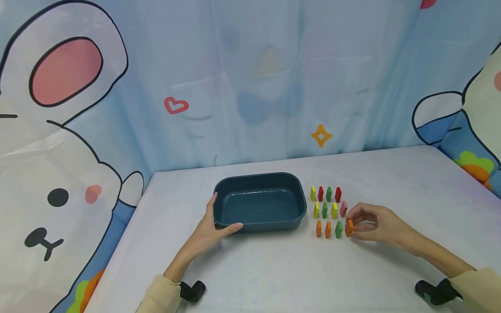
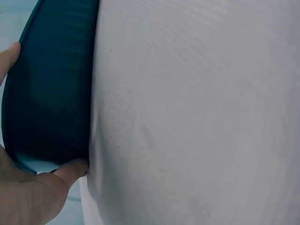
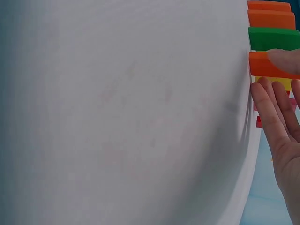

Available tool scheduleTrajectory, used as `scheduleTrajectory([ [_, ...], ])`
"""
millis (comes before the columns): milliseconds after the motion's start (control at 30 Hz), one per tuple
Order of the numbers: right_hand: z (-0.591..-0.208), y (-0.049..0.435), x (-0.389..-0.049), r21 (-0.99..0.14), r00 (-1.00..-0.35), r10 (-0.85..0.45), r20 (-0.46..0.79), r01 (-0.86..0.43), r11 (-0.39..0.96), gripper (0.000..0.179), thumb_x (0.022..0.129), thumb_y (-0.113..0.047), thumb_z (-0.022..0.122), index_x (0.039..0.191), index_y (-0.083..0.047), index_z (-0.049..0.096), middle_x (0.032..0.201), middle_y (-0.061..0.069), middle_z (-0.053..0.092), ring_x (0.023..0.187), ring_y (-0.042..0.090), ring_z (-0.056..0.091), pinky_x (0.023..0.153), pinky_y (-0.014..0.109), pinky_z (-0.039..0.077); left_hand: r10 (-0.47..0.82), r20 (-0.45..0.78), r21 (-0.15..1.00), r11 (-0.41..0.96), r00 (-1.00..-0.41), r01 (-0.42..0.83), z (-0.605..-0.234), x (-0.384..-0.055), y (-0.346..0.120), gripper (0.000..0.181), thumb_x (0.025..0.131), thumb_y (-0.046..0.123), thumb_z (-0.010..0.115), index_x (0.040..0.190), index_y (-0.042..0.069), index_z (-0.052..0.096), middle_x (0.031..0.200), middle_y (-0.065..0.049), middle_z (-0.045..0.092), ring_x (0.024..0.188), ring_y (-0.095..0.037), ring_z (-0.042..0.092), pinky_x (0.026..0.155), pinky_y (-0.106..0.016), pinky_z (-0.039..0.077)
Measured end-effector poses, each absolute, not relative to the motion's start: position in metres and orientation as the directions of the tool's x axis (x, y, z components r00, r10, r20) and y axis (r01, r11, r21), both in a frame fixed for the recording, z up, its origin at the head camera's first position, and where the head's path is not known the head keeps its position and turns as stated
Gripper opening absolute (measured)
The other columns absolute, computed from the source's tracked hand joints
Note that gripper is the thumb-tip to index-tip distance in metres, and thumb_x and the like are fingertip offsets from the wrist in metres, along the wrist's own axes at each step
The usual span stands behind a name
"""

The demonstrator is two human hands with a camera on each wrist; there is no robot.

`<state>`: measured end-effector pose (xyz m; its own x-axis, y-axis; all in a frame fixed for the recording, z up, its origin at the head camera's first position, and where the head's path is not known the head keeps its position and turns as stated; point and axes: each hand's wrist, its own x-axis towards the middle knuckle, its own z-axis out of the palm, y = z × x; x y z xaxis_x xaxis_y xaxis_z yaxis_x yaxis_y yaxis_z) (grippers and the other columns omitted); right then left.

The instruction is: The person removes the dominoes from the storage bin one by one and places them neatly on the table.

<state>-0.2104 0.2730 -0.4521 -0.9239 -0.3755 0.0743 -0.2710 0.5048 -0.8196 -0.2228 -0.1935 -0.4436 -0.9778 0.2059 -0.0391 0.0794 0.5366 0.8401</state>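
Note:
A dark teal rectangular basin (image 1: 256, 227) stands on the white-covered table. My left hand (image 1: 209, 232) spans its near left corner, with fingers along the left rim and the thumb laid along the front wall; the left wrist view shows the thumb against the basin wall (image 2: 51, 93). To the right, my right hand (image 1: 379, 224) pinches an upright orange block (image 1: 349, 228) at the right end of the nearest row. In the right wrist view the thumb lies over that orange block (image 3: 262, 63), fingers on its other side. Close beside it stands a green block (image 1: 339, 229).
Small upright blocks stand in three rows right of the basin: two more orange blocks (image 1: 323, 229) in front, a pink block (image 1: 343, 208) in the middle row, a red block (image 1: 338, 194) at the back. A printed blue curtain (image 1: 254, 87) hangs behind the table.

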Motion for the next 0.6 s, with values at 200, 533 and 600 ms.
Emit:
scheduleTrajectory([
  [200,-0.449,0.293,-0.205,-0.792,-0.918,-0.374,0.131,-0.323,0.517,0.039,0.086,0.001,0.083,0.118,0.007,0.062,0.109,0.015,0.067,0.092,0.006,0.069,0.078,0.02,0.06,0.218,-0.04,0.842,0.532,-0.975,0.084,-0.444,-0.227,-0.189,0.12,0.087,0.054,0.081,0.169,0.026,-0.001,0.175,-0.017,0.006,0.156,-0.045,0.021,0.115,-0.074,0.029],
  [533,-0.41,0.306,-0.209,-0.594,-0.935,-0.233,0.268,-0.351,0.724,0.032,0.095,-0.009,0.079,0.122,-0.001,0.065,0.118,0.017,0.068,0.102,0.005,0.065,0.081,0.016,0.056,0.205,-0.068,0.81,0.583,-0.976,0.066,-0.43,-0.214,-0.199,0.125,0.087,0.056,0.081,0.169,0.023,-0.009,0.175,-0.016,-0.002,0.159,-0.043,0.009,0.117,-0.074,0.024],
  [600,-0.404,0.304,-0.213,-0.546,-0.934,-0.222,0.281,-0.346,0.763,0.043,0.096,-0.016,0.078,0.132,0.0,0.061,0.129,0.024,0.062,0.116,0.024,0.061,0.093,0.035,0.06,0.188,-0.043,0.781,0.619,-0.981,0.084,-0.417,-0.207,-0.206,0.125,0.088,0.058,0.08,0.168,0.024,-0.01,0.175,-0.016,-0.002,0.158,-0.044,0.011,0.117,-0.073,0.025],
])
